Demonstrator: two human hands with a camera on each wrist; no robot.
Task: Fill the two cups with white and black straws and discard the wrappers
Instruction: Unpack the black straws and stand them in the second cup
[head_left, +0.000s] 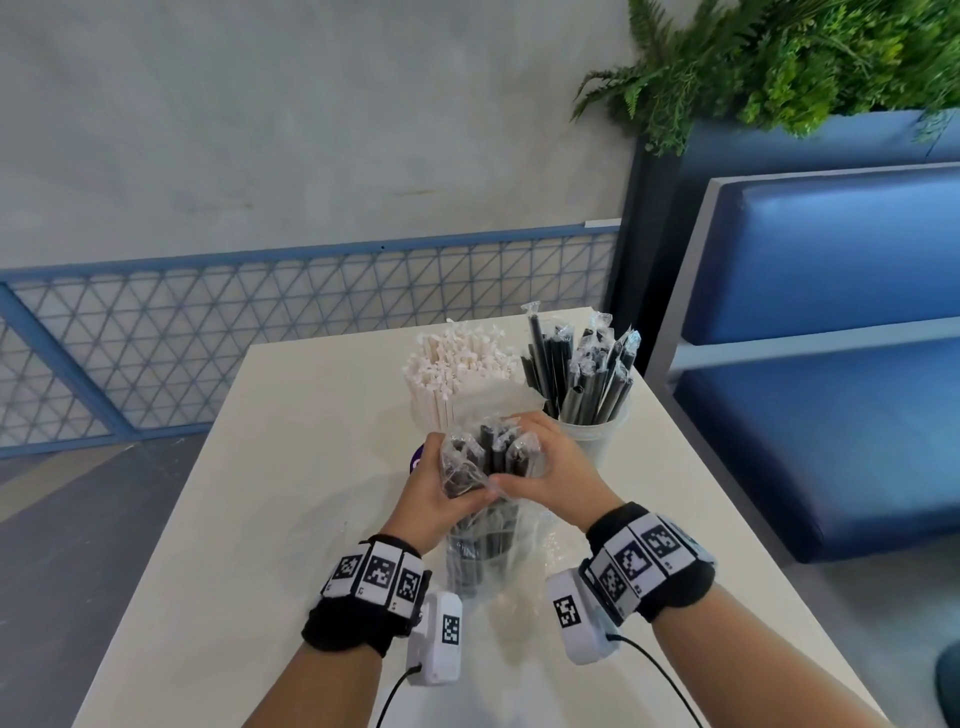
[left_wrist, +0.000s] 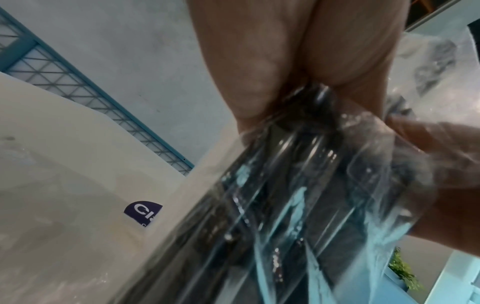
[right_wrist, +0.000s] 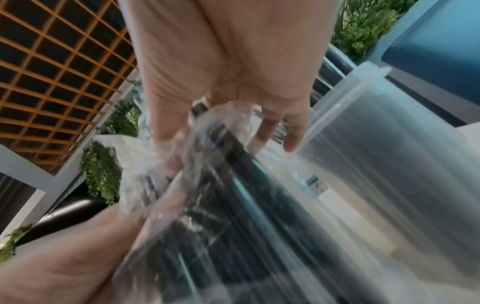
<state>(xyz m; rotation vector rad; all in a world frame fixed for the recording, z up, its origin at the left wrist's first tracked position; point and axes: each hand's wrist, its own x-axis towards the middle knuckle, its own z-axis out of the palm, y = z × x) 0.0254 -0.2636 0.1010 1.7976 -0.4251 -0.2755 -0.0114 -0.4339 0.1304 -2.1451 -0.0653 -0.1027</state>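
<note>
Our right hand (right_wrist: 223, 67) fills the upper middle, its fingers (right_wrist: 293, 131) curled down over the top of a clear plastic wrapper (right_wrist: 182, 148) packed with black straws (right_wrist: 233, 195). Our left hand (right_wrist: 70, 253) comes in from the lower left and grips the same bundle through the plastic. Just right of the fingers stands a translucent cup (right_wrist: 389, 156), tilted in this view, on the pale desk (right_wrist: 335, 197). Behind are green plants (right_wrist: 363, 26), a blue seat (right_wrist: 441, 37) and an orange lattice (right_wrist: 52, 72)

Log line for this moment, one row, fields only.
step: opening black-straw bag | left hand: grips bag | right hand: grips bag | black cup: part full | white straws: in cup
</note>
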